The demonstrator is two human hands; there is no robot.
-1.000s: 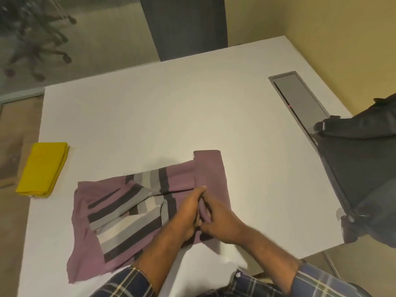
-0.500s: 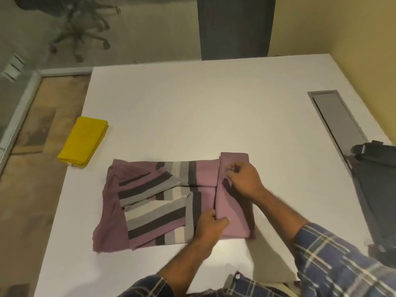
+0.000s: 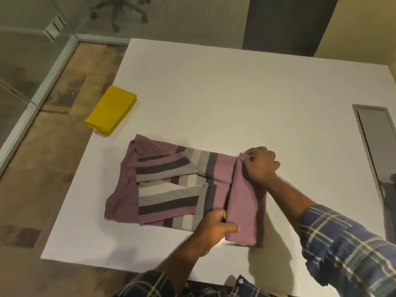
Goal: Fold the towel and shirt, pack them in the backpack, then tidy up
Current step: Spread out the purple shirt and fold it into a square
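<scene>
Pinching the far corner of the shirt with my right hand and the near corner with my left hand, mid-table, I'd carry both corners leftward level, so the mauve flap lands square over the stripes.

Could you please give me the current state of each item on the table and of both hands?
shirt: partly folded, flat on the table, right-end flap turned over.
towel: folded, lying near the table's left edge, untouched.
left hand: pinches the flap's near corner.
right hand: pinches the flap's far corner.
table: white, bears shirt and towel.
</scene>
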